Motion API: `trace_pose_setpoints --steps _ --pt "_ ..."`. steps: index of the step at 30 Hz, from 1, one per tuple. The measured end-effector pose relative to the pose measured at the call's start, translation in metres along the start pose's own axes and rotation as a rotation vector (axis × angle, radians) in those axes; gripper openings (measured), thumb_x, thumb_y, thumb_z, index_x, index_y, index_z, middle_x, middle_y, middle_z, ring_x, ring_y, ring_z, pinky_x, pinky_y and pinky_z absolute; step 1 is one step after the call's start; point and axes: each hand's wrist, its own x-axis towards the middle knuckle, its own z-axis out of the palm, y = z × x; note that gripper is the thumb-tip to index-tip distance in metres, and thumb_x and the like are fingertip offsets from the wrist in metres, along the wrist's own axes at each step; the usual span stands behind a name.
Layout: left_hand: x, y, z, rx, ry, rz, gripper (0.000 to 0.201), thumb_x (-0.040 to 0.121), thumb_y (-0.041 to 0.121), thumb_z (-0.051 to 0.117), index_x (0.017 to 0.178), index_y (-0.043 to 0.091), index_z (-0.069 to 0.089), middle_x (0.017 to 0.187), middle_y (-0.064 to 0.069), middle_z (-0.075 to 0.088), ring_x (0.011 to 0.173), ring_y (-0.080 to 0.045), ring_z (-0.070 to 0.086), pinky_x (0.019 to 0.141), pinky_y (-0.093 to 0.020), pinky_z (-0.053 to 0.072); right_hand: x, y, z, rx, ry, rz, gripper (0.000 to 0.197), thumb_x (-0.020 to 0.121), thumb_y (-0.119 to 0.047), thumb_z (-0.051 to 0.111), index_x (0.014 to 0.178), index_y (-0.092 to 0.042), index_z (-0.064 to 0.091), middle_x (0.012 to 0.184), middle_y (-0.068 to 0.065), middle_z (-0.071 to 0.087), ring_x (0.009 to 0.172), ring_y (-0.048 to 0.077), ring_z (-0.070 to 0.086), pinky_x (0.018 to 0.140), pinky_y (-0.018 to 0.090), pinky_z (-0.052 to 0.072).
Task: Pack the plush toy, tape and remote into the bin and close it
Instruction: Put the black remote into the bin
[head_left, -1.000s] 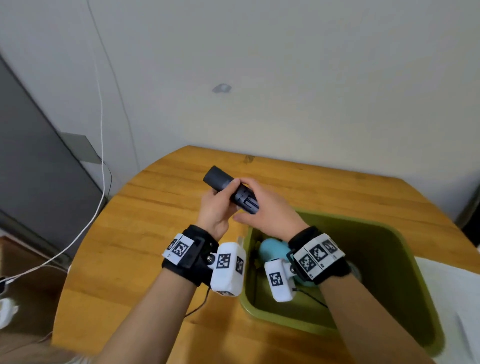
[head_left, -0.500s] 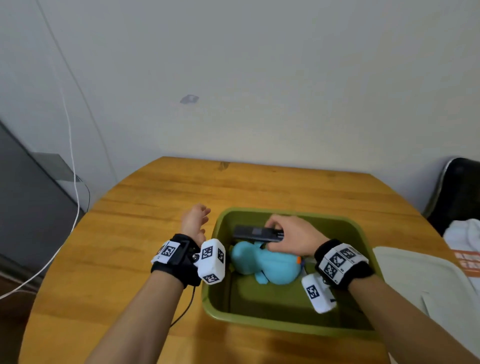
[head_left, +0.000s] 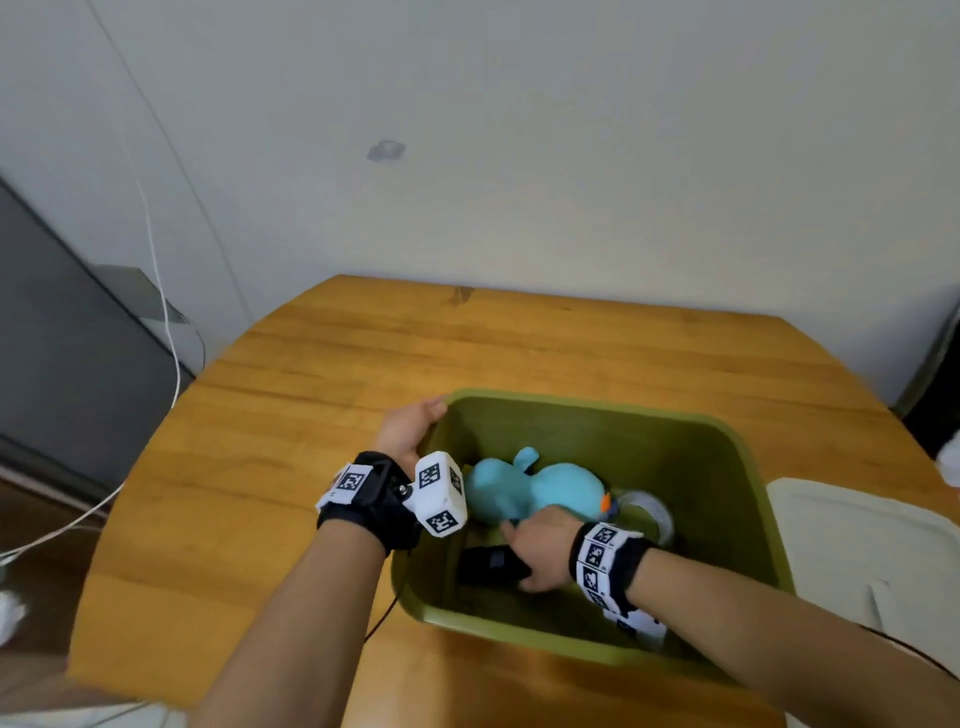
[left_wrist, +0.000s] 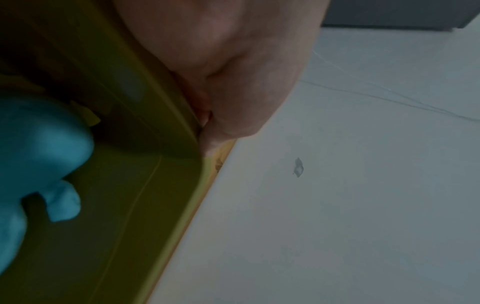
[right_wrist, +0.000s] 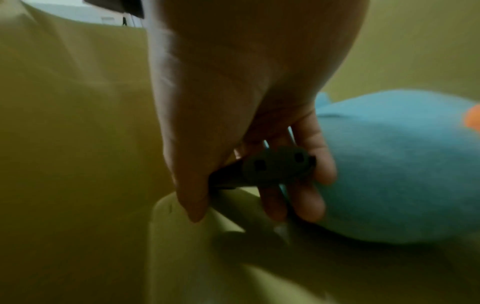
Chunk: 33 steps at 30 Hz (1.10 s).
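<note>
An olive-green bin (head_left: 597, 408) stands on the wooden table (head_left: 363, 364). Inside it lies a blue plush toy (head_left: 540, 488) with a roll of clear tape (head_left: 652, 512) just to its right. My right hand (head_left: 540, 551) reaches down into the bin's near-left part and grips the black remote (head_left: 488, 564) low over the floor. In the right wrist view, thumb and fingers (right_wrist: 311, 174) wrap the remote (right_wrist: 279, 164) beside the plush (right_wrist: 402, 164). My left hand (head_left: 410, 428) holds the bin's far-left corner. In the left wrist view its fingers (left_wrist: 233, 72) curl against the rim (left_wrist: 182, 205).
A white lid (head_left: 857, 561) lies on the table to the right of the bin. The wall stands close behind the table. White cables (head_left: 166, 322) hang at the left beside a dark cabinet (head_left: 62, 338).
The right hand took the remote from the left hand, carried it over the plush and lowered it into the bin's near-left part. The left hand moved onto the bin's corner.
</note>
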Motion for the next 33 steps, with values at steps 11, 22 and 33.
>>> trace_pose_setpoints --steps 11,22,33 --pt "0.018 -0.014 0.002 -0.086 0.038 0.038 0.035 0.098 0.012 0.054 0.132 0.011 0.063 0.122 -0.023 0.069 0.11 -0.037 0.067 0.093 -0.052 0.055 0.02 -0.008 0.022 -0.079 -0.028 -0.018 0.056 0.087 -0.055 0.069 0.121 -0.011 0.063 0.11 0.01 0.073 0.099 0.031 0.07 0.065 0.033 0.039" --pt "0.019 -0.015 0.002 -0.067 0.037 0.055 0.037 0.1 0.013 0.054 0.136 0.013 0.061 0.119 -0.021 0.07 0.105 -0.036 0.068 0.086 -0.046 0.058 0.007 0.001 0.007 0.08 -0.022 0.026 0.059 0.087 -0.064 0.061 0.109 -0.011 0.068 0.101 0.011 0.073 0.09 0.033 0.07 0.065 0.035 0.048" --pt "0.022 -0.003 0.015 0.2 0.048 0.074 0.035 0.101 0.009 0.04 0.131 0.021 0.054 0.126 -0.018 0.062 0.118 -0.036 0.059 0.103 -0.053 0.047 -0.107 0.056 -0.064 1.279 0.659 0.331 0.031 0.093 -0.049 0.063 0.095 -0.019 0.068 0.083 0.004 0.077 0.071 0.018 0.073 0.062 0.032 0.053"
